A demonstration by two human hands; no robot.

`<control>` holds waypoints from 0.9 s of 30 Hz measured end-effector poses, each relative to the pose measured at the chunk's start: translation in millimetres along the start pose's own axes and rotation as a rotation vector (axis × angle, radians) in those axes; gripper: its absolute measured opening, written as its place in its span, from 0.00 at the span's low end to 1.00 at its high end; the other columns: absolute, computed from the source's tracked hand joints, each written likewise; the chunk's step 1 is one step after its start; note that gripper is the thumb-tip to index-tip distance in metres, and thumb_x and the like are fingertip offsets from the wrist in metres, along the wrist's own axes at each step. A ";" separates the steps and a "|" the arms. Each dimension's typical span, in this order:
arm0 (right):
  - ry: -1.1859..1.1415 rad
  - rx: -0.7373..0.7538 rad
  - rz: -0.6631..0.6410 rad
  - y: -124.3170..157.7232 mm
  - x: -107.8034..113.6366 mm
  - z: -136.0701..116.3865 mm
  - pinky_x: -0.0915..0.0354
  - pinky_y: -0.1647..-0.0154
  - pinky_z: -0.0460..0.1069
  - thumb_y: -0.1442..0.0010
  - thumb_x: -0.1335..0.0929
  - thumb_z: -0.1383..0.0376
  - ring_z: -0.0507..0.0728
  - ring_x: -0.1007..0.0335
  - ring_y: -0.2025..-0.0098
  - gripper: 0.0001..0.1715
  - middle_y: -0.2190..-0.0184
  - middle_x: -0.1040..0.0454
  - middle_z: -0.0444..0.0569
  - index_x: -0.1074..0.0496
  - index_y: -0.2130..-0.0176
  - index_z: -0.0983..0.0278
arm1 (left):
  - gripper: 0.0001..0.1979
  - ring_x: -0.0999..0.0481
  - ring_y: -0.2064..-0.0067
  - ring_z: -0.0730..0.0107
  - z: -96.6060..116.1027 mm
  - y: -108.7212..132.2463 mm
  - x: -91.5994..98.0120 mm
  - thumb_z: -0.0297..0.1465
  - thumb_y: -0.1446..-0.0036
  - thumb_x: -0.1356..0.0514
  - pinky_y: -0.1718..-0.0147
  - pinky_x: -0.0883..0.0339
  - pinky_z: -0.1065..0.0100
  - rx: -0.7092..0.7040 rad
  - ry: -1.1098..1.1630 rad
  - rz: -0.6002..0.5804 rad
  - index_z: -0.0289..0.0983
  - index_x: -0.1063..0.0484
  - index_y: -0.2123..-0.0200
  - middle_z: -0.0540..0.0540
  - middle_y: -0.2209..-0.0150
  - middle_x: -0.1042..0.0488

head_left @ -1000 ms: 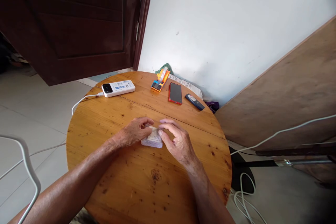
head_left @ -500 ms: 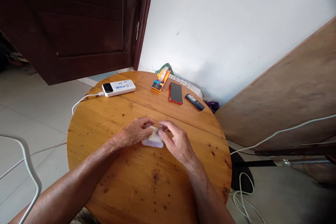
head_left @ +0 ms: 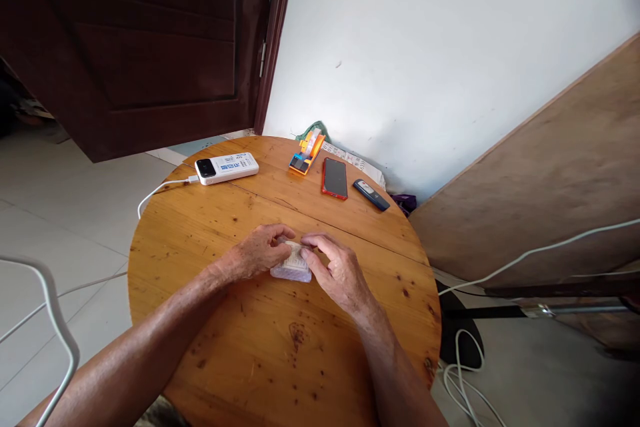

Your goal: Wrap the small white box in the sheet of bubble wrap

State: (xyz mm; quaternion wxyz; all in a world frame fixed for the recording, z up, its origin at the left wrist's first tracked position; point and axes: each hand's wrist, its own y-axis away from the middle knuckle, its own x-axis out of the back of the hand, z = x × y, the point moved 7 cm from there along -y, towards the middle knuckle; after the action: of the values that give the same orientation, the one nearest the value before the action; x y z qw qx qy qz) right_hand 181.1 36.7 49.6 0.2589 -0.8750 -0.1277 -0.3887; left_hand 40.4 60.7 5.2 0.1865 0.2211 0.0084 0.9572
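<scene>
A small see-through plastic box [head_left: 291, 274] with a pale, ridged top surface rests on the round wooden table [head_left: 235, 347]. On its left, my left hand [head_left: 260, 250] has curled fingers, with the thumb and forefinger against the box's upper left part. From the right, my right hand [head_left: 337, 270] reaches over; its thumb tip touches the pale top, and the fingers bend around the far side. The fingers partly cover the box, so what lies between the fingertips is too small to make out.
Farther back lie a white power bank [head_left: 227, 167] with a cable, an orange tape dispenser [head_left: 307, 151], a red-edged smartphone [head_left: 335, 178] and a dark blue keypad phone [head_left: 371, 194]. A dark door [head_left: 165, 47] stands behind on the left, a white wall [head_left: 425, 47] behind on the right.
My right fingers have shifted slightly at the far side of the box. The box, my left hand and the other things are where they were.
</scene>
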 end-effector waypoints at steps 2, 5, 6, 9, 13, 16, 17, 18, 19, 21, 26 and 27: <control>-0.002 0.006 0.000 -0.2 0.2 -0.6 0.30 0.56 0.52 0.37 0.35 0.66 0.57 0.24 0.57 0.08 0.60 0.22 0.49 0.27 0.58 0.59 | 0.19 0.32 0.69 0.71 -0.2 -0.2 -0.1 0.32 0.50 0.47 0.70 0.39 0.72 -0.003 -0.010 0.000 0.34 0.24 0.57 0.48 0.66 0.24; 0.000 0.008 -0.008 -0.4 0.0 -0.9 0.30 0.56 0.52 0.37 0.35 0.67 0.57 0.25 0.57 0.08 0.60 0.22 0.49 0.27 0.58 0.59 | 0.19 0.32 0.69 0.72 -0.7 -0.5 -0.3 0.32 0.50 0.47 0.71 0.39 0.72 -0.006 -0.009 -0.002 0.34 0.24 0.57 0.48 0.66 0.24; 0.000 0.006 -0.011 -0.4 -0.1 -0.8 0.30 0.56 0.52 0.37 0.35 0.67 0.57 0.25 0.57 0.08 0.60 0.22 0.49 0.27 0.58 0.59 | 0.19 0.32 0.69 0.72 -0.6 -0.5 -0.3 0.32 0.50 0.47 0.71 0.39 0.72 -0.008 -0.006 -0.003 0.34 0.24 0.57 0.48 0.66 0.24; 0.000 -0.003 -0.020 -0.2 -0.2 -0.3 0.30 0.56 0.52 0.36 0.35 0.67 0.57 0.25 0.57 0.08 0.60 0.22 0.49 0.27 0.59 0.59 | 0.19 0.32 0.70 0.72 0.3 0.0 -0.1 0.32 0.51 0.47 0.71 0.40 0.72 -0.011 -0.005 -0.007 0.34 0.24 0.57 0.48 0.66 0.24; 0.003 -0.009 -0.033 0.0 -0.3 -0.1 0.30 0.56 0.52 0.36 0.35 0.67 0.57 0.25 0.57 0.08 0.60 0.22 0.49 0.27 0.58 0.60 | 0.19 0.32 0.69 0.71 2.3 1.1 0.5 0.32 0.51 0.47 0.70 0.40 0.72 -0.009 0.003 -0.008 0.34 0.24 0.57 0.48 0.65 0.24; 0.010 -0.006 -0.033 0.0 0.0 -0.4 0.30 0.56 0.51 0.36 0.35 0.67 0.56 0.25 0.57 0.08 0.60 0.22 0.48 0.27 0.58 0.59 | 0.19 0.32 0.69 0.71 2.8 1.1 0.5 0.33 0.51 0.47 0.70 0.40 0.72 -0.016 0.009 -0.009 0.35 0.25 0.57 0.48 0.65 0.24; 0.013 -0.003 -0.031 -0.1 0.2 -0.6 0.30 0.56 0.51 0.36 0.35 0.67 0.56 0.25 0.58 0.08 0.60 0.21 0.48 0.27 0.58 0.59 | 0.19 0.32 0.69 0.71 2.5 0.9 0.5 0.33 0.51 0.47 0.70 0.40 0.72 -0.018 0.007 -0.009 0.34 0.25 0.58 0.48 0.66 0.24; 0.016 0.000 -0.029 -0.1 0.3 -0.6 0.30 0.56 0.51 0.36 0.35 0.67 0.56 0.25 0.58 0.08 0.60 0.21 0.48 0.27 0.58 0.59 | 0.19 0.33 0.69 0.72 2.2 0.7 0.4 0.33 0.51 0.47 0.70 0.40 0.72 -0.019 0.005 -0.009 0.34 0.25 0.58 0.48 0.66 0.24; 0.018 0.001 -0.029 -0.1 0.3 -0.5 0.30 0.57 0.51 0.37 0.35 0.67 0.56 0.24 0.57 0.08 0.60 0.21 0.48 0.27 0.59 0.59 | 0.19 0.33 0.69 0.72 1.8 0.5 0.3 0.33 0.51 0.47 0.70 0.40 0.72 -0.020 0.002 -0.010 0.35 0.25 0.58 0.48 0.65 0.24; 0.019 -0.004 -0.031 0.0 0.0 0.2 0.30 0.57 0.51 0.37 0.35 0.67 0.57 0.24 0.57 0.08 0.60 0.21 0.48 0.26 0.59 0.59 | 0.18 0.32 0.69 0.72 1.5 0.3 0.2 0.33 0.50 0.46 0.70 0.40 0.72 -0.026 -0.002 -0.009 0.35 0.25 0.57 0.48 0.65 0.23; -0.003 -0.018 -0.043 0.1 -0.8 1.4 0.30 0.56 0.51 0.36 0.35 0.66 0.57 0.24 0.56 0.08 0.60 0.21 0.48 0.26 0.58 0.59 | 0.19 0.32 0.69 0.71 1.4 0.6 -0.4 0.33 0.50 0.46 0.70 0.39 0.71 -0.014 0.012 -0.012 0.34 0.24 0.57 0.47 0.65 0.24; -0.007 -0.022 -0.044 0.1 -0.7 1.6 0.30 0.56 0.51 0.36 0.35 0.67 0.57 0.24 0.56 0.08 0.59 0.21 0.48 0.26 0.58 0.59 | 0.19 0.32 0.69 0.71 1.4 0.8 -0.5 0.33 0.50 0.46 0.70 0.40 0.71 -0.009 0.015 -0.011 0.33 0.24 0.57 0.47 0.65 0.23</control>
State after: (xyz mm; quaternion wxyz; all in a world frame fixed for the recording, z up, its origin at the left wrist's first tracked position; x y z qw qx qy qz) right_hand 181.6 37.4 48.1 0.2399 -0.8762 -0.1436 -0.3926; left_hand 41.1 59.7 6.3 0.1929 0.2130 0.0070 0.9578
